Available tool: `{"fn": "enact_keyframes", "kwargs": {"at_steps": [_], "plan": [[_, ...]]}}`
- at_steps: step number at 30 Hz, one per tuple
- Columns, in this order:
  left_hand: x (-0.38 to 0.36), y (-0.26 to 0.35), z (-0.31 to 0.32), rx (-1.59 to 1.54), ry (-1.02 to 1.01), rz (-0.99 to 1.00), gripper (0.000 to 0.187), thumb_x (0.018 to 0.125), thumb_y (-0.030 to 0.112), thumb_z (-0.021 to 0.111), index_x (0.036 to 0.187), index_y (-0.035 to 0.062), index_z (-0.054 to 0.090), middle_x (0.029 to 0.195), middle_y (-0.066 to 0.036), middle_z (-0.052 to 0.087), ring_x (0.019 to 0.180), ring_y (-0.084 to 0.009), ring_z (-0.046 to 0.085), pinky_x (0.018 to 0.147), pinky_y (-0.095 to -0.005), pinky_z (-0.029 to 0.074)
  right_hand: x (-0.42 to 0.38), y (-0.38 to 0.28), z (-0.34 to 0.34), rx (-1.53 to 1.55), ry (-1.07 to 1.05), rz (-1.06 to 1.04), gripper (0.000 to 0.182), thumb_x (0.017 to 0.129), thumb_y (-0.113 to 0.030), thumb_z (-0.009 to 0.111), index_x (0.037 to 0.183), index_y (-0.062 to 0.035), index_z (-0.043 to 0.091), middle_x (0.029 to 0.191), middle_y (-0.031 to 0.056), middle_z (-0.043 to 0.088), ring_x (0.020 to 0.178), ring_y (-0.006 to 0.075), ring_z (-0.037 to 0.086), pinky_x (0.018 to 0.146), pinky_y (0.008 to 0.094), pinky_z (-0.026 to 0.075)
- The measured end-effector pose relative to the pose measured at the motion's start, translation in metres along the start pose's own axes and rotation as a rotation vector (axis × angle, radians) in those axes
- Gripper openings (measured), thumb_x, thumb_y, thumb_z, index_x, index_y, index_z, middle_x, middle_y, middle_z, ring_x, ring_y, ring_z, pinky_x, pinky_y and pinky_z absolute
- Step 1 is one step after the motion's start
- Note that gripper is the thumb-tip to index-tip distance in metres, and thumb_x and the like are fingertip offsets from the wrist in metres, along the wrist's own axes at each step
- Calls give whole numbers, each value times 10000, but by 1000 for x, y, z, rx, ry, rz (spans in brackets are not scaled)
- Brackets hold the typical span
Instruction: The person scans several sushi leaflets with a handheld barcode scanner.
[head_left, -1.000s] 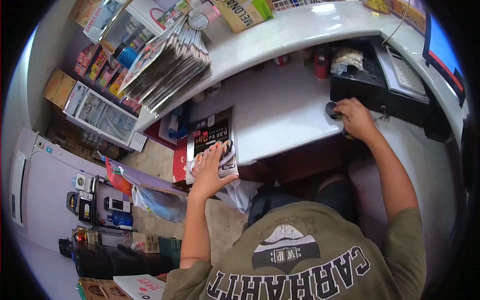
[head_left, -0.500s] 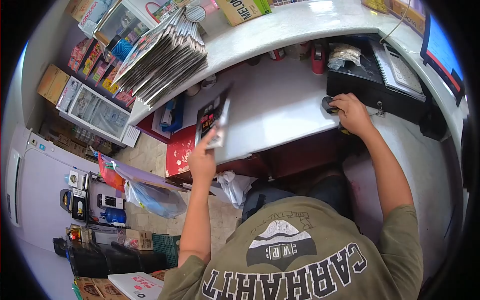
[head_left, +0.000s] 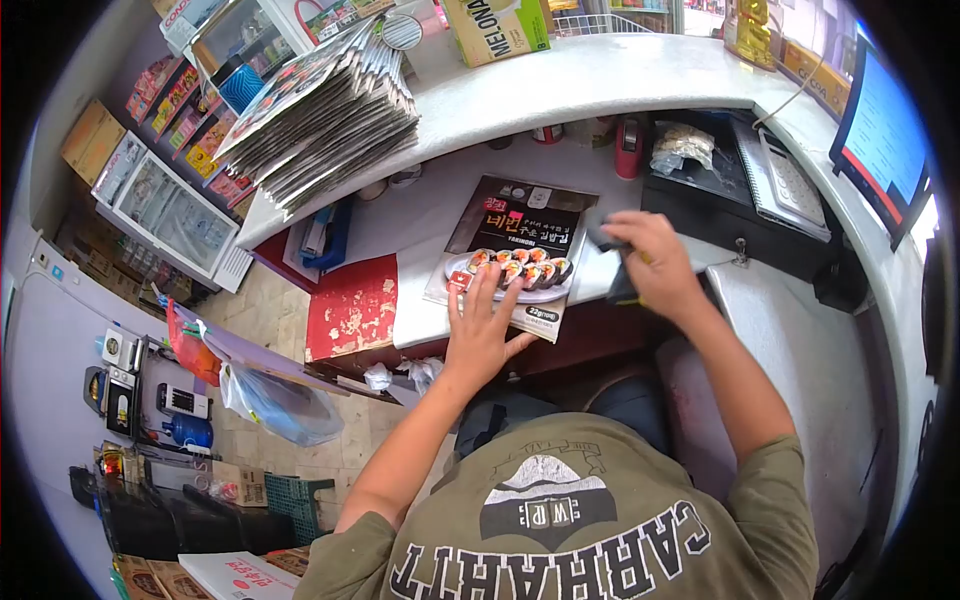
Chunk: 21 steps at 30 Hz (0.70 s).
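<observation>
A flat dark packet of seaweed sheets [head_left: 520, 235], printed with sushi rolls, lies on the white lower counter [head_left: 420, 215]. My left hand [head_left: 483, 330] presses flat on the packet's near edge, fingers spread. My right hand [head_left: 650, 262] hovers just right of the packet, closed around a small black handheld device [head_left: 612, 262] whose shape is mostly hidden by my fingers.
A stack of similar packets [head_left: 320, 110] rests on the curved upper counter [head_left: 600, 70] at the left. A black cash drawer [head_left: 730, 205] with a calculator [head_left: 790, 180] stands at the right, a monitor [head_left: 880, 130] beyond it. A red stool [head_left: 350, 305] sits below left.
The packet, held on edge half a second ago, now lies flat in the middle of the counter. My right hand left the cash drawer and moved left with the black device.
</observation>
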<state>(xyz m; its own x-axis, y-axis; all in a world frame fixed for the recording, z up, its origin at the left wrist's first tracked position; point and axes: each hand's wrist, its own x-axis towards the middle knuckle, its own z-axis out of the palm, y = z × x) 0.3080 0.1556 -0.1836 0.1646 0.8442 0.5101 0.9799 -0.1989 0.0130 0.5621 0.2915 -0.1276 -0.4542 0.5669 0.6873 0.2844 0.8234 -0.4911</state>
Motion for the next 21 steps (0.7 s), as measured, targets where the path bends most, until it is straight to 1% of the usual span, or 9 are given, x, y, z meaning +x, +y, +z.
{"fn": "enact_keyframes", "kwargs": {"at_steps": [4, 9, 11, 13, 15, 17, 18, 20, 21], "plan": [[-16, -10, 20, -57, 13, -19, 676, 764, 270, 735, 1365, 95, 481, 1375, -133, 486, 1334, -306, 425, 1102, -543, 271, 11, -30, 45, 34, -114, -77, 378, 745, 32, 553, 1093, -52, 675, 1190, 148, 627, 1097, 343, 562, 968, 427, 453], [-34, -23, 56, 31, 137, -1, 557, 761, 274, 711, 1267, 94, 562, 1260, -131, 552, 1209, -311, 508, 1045, -493, 354, 20, -50, 121, 24, -480, -381, 384, 719, -45, 636, 1102, -33, 658, 1168, 118, 636, 1040, 309, 582, 937, 412, 472], [-34, -22, 56, -23, 126, -44, 528, 759, 280, 700, 1241, 99, 582, 1212, -111, 584, 1175, -299, 538, 1025, -471, 370, 25, -35, 130, 47, -509, -450, 357, 777, -109, 630, 1125, -37, 662, 1176, 104, 636, 1088, 296, 573, 974, 377, 453], [-20, -15, 39, 8, 166, -10, 575, 761, 282, 667, 1309, 141, 564, 1311, -43, 583, 1232, -210, 534, 1001, -424, 365, 56, -16, 118, -98, -626, -335, 381, 789, -132, 635, 1163, -68, 654, 1198, 104, 626, 1091, 301, 574, 968, 372, 463], [-23, -17, 47, 76, 206, 15, 692, 713, 310, 696, 1369, 174, 523, 1387, -29, 547, 1310, -192, 492, 1024, -393, 313, 84, 46, 126, -418, -658, -6, 396, 779, -128, 655, 1174, -98, 650, 1193, 112, 627, 1113, 308, 571, 965, 377, 471], [-23, -18, 49, 75, 213, 7, 704, 709, 320, 700, 1374, 177, 517, 1390, -24, 546, 1311, -186, 492, 1023, -390, 311, 101, 121, 138, -724, -446, -31, 406, 771, -106, 653, 1177, -106, 643, 1162, 127, 638, 1126, 325, 575, 924, 400, 501], [-24, -17, 50, 69, 208, 12, 716, 706, 330, 704, 1379, 181, 510, 1392, -18, 545, 1312, -181, 492, 1021, -386, 310, 106, 114, 145, -635, -402, 28, 368, 780, -97, 632, 1148, -93, 651, 1145, 135, 643, 1140, 334, 576, 915, 407, 508], [-24, -17, 50, 81, 217, 20, 717, 709, 342, 705, 1380, 182, 511, 1393, -19, 546, 1309, -181, 495, 1016, -385, 312, 102, 36, 157, -543, -747, -50, 314, 793, -121, 624, 1102, -89, 672, 1175, 132, 638, 1148, 321, 577, 914, 396, 511], [-24, -17, 51, 92, 220, 21, 719, 711, 355, 706, 1381, 183, 511, 1393, -19, 546, 1305, -181, 499, 1010, -384, 314, 88, 17, 178, -301, -668, -244, 333, 752, -132, 653, 1080, -90, 691, 1195, 118, 638, 1148, 297, 576, 939, 367, 499]]}}
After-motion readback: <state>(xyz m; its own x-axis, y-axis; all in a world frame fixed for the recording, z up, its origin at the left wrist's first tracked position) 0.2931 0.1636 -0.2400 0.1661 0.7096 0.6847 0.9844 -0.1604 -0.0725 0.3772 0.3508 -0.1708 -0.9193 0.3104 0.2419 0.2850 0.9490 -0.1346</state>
